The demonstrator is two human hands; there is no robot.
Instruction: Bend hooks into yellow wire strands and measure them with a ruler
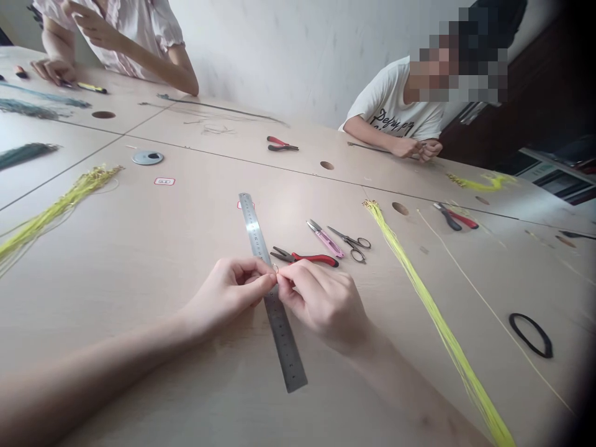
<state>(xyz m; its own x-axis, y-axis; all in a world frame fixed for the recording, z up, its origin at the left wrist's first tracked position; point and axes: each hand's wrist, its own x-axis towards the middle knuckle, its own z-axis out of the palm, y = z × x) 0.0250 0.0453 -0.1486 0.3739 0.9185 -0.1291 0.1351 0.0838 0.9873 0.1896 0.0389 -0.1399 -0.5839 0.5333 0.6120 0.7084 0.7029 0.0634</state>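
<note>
My left hand (pixel 237 285) and my right hand (pixel 323 298) meet fingertip to fingertip over a steel ruler (pixel 285 347). Both are closed in a pinch. A small thin loop (pixel 275 268) pokes up between the fingertips; whether it is cord or wire is too fine to tell. The ruler lies flat and slanted, its middle hidden under my hands. Just beyond my right hand are red-handled pliers (pixel 316 259), pink thread snips (pixel 326 239) and small dark scissors (pixel 350 241).
A bundle of yellow cords (pixel 419 288) runs down the right, near a black band (pixel 531 335) and more pliers (pixel 456 217). Another yellow bundle (pixel 60 208) lies left, with a grey spool disc (pixel 148 158). Two people sit across the table; red-handled pliers (pixel 282 145) lie between.
</note>
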